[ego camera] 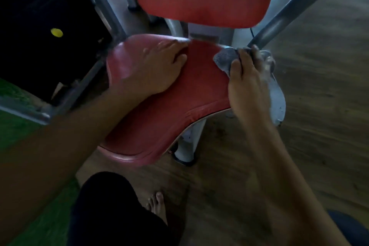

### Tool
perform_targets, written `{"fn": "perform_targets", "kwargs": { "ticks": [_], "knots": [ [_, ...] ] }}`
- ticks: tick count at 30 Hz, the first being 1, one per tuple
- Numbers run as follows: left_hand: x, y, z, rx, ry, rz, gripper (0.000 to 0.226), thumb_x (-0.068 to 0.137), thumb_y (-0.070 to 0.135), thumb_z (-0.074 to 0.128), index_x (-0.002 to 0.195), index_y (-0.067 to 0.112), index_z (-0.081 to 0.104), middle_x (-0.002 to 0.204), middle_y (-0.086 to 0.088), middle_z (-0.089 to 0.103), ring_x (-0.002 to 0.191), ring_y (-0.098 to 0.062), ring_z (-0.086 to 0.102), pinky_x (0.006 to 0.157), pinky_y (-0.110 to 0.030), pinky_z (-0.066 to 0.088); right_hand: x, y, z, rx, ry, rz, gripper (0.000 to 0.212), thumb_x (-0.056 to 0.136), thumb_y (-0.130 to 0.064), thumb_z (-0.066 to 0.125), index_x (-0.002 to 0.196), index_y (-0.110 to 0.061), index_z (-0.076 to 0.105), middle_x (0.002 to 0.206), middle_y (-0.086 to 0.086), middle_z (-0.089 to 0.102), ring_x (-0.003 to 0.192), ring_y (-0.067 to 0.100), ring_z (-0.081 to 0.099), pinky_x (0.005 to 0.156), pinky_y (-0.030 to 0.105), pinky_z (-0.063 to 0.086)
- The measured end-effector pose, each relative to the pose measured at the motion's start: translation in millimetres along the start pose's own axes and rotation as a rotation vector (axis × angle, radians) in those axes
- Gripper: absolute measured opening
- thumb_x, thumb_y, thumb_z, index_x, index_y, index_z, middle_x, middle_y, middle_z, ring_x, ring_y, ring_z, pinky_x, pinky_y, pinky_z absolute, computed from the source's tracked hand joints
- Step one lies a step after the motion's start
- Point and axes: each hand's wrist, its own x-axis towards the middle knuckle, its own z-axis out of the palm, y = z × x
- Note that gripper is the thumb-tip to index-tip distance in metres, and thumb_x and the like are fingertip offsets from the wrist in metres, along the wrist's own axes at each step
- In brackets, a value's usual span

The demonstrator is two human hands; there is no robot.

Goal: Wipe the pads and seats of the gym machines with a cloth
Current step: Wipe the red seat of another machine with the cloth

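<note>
red glossy seat (189, 98), crumpled grey cloth (224, 60) in right hand (247, 84)

Seat (179, 94) glossy red vinyl; cloth (226, 60) grey, matt

Head view, steeply downward, close over red seat (179, 96), wide-angle

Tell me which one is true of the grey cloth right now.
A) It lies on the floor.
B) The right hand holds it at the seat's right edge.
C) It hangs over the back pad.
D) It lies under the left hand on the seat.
B: the right hand grips the cloth at the right edge of the red seat, while the left hand rests flat on the seat without any cloth.
</note>
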Motion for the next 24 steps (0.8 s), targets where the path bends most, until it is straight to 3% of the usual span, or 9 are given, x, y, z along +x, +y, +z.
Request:
{"fn": "perform_targets", "kwargs": {
  "ticks": [2,4,7,12,18,24],
  "knots": [
    [-4,-12,-2,0.010,-0.012,-0.078,0.045,0.107,0.036,0.031,0.151,0.028,0.037,0.161,0.004,0.031,0.150,-0.020,0.021,0.122,-0.055,0.011,13,-10,-1,-0.368,-0.155,-0.026,0.069,0.095,-0.049,0.001,0.151,-0.022,0.029,0.164,0.001,0.015,0.152,0.030,0.005,0.119,0.061,0.010],
    [-12,-27,-5,0.001,-0.028,-0.186,0.048,0.107,0.037,0.029,0.153,0.026,0.032,0.164,0.000,0.022,0.153,-0.025,0.013,0.121,-0.056,0.005,15,-30,3,-0.555,-0.271,-0.040,0.062,0.099,-0.048,0.005,0.153,-0.025,0.024,0.165,0.000,0.011,0.152,0.032,-0.001,0.118,0.063,0.003],
    [-26,-33,-13,-0.044,-0.075,-0.274,0.051,0.107,0.036,0.027,0.157,0.023,0.024,0.167,-0.005,0.011,0.154,-0.027,0.002,0.121,-0.053,0.000,5,-71,13,-0.586,-0.261,-0.117,0.057,0.102,-0.045,0.019,0.155,-0.025,0.024,0.163,0.001,0.019,0.151,0.031,0.009,0.119,0.057,0.007],
    [-53,-34,-21,-0.171,-0.038,-0.330,0.051,0.108,0.024,0.027,0.157,0.012,0.023,0.166,-0.009,0.012,0.154,-0.028,0.003,0.123,-0.045,0.000,-20,-103,24,-0.594,-0.477,-0.143,0.056,0.103,-0.047,0.013,0.157,-0.031,0.011,0.165,-0.006,0.004,0.152,0.022,-0.004,0.122,0.049,-0.001],
    [-93,-25,-21,-0.122,-0.089,-0.319,0.059,0.103,0.038,0.012,0.158,0.017,0.018,0.167,-0.005,0.012,0.154,-0.026,0.003,0.124,-0.047,0.006,-18,-112,2,-0.585,-0.599,-0.200,0.060,0.100,-0.057,0.019,0.155,-0.033,0.017,0.165,-0.006,0.009,0.151,0.022,0.010,0.119,0.046,0.012],
    [-92,-22,-19,-0.089,-0.050,-0.333,0.055,0.105,0.033,0.020,0.157,0.015,0.025,0.166,-0.006,0.018,0.154,-0.027,0.009,0.123,-0.048,0.012,5,-84,-15,-0.682,-0.689,-0.415,0.075,0.090,-0.078,0.023,0.154,-0.039,0.021,0.166,-0.001,0.006,0.152,0.031,0.003,0.118,0.062,0.006]
  ]
}}
